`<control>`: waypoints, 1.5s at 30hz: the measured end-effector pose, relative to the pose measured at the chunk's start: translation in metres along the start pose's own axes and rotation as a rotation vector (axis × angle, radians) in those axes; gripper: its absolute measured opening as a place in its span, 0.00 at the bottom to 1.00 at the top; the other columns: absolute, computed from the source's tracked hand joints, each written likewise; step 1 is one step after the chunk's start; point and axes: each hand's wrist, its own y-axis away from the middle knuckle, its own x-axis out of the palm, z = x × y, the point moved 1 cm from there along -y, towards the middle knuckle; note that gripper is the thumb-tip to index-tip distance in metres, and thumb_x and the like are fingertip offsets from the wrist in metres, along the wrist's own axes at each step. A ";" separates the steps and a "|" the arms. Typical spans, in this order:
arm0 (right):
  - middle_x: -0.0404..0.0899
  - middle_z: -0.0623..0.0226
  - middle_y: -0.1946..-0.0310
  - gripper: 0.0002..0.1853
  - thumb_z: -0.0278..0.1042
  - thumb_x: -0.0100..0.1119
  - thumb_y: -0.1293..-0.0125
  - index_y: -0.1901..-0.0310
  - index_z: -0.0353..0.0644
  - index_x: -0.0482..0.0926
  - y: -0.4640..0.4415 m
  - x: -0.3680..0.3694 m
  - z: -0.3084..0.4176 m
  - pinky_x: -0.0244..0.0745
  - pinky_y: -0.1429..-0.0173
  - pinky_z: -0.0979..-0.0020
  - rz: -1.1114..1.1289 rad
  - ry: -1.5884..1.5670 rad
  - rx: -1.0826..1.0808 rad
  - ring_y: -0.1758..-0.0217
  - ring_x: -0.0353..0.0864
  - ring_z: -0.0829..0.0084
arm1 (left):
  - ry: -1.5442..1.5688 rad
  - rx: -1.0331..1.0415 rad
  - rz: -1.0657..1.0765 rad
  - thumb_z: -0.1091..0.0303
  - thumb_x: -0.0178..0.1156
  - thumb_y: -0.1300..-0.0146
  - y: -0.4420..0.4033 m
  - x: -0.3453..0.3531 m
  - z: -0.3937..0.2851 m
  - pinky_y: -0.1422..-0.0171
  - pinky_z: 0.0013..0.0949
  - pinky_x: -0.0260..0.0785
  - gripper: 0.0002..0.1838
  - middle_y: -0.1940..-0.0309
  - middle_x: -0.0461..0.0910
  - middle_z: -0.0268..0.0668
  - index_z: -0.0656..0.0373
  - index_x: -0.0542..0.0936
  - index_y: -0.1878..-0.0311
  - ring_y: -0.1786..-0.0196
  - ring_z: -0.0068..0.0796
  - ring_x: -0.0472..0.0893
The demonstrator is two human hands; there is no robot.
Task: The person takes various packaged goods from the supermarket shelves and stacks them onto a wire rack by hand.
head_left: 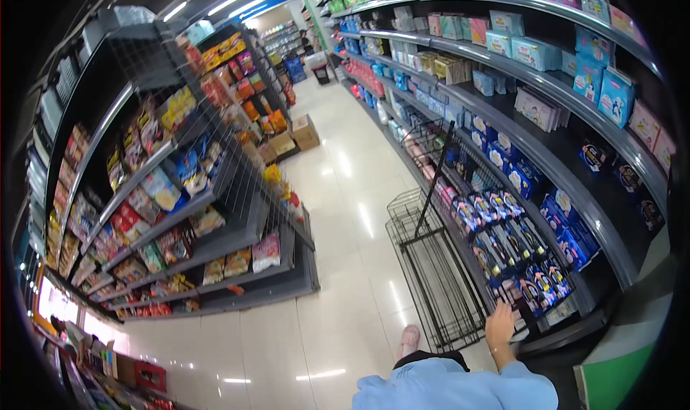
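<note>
My right hand (500, 326) is raised at the lower right, beside the black wire rack (438, 280) that stands on the floor. Its fingers point up toward packs in dark blue and pink wrapping (535, 288) at the near end of the right-hand shelving. The fingers look partly spread, and no item shows in them. Whether the fingertips touch the packs cannot be made out. My left hand is outside the view.
Shelving (532, 58) with boxed and wrapped packs runs along the right. A snack shelf (215, 259) with wire side panels stands left. Cardboard boxes (305, 132) sit on the aisle floor. A person (72, 331) is at the far lower left.
</note>
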 end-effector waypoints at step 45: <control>0.48 0.45 0.28 0.53 0.51 0.71 0.53 0.32 0.30 0.54 -0.054 0.073 0.077 0.34 0.21 0.54 -0.089 0.585 1.203 0.23 0.42 0.49 | -0.198 0.395 0.537 0.58 0.61 0.42 -0.453 -0.134 -0.240 0.59 0.41 0.75 0.13 0.72 0.82 0.43 0.59 0.80 0.67 0.63 0.43 0.82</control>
